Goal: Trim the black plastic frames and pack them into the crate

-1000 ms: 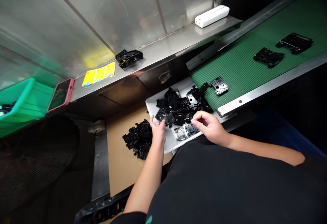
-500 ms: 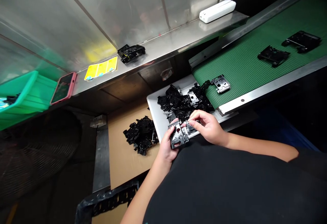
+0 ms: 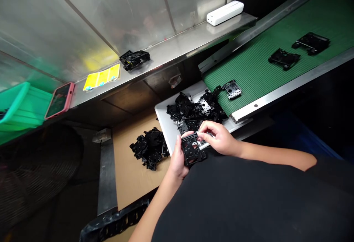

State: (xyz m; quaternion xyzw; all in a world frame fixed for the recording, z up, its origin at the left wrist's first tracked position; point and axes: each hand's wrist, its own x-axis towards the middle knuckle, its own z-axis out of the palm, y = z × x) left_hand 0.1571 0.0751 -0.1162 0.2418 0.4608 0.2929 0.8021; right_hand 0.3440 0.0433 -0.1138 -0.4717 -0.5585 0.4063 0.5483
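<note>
A flat black plastic part [image 3: 190, 150] with cutouts and round holes is gripped in my left hand [image 3: 178, 161], thumb along its left edge. At its upper right corner, my right hand [image 3: 218, 137] is closed in a pinch. Whatever sits between those fingertips is too small to make out. Just beyond both hands, a white tray [image 3: 162, 118] holds a heap of similar black parts [image 3: 184, 104]. Left of the tray, another pile of black parts [image 3: 151, 146] lies on a cardboard sheet [image 3: 124, 179].
A green conveyor belt [image 3: 249, 67] carries several black parts, one at its near end [image 3: 232, 89]. On the metal ledge [image 3: 177, 45] are a white oblong device [image 3: 225, 13], a black assembly [image 3: 134, 59], a yellow card [image 3: 101, 77] and a pink-cased phone [image 3: 60, 100]. A green bin [image 3: 26, 105] is far left.
The held part has tilted, so its face no longer shines grey and looks black. Both hands stay close together at it. The whole view has shifted slightly.
</note>
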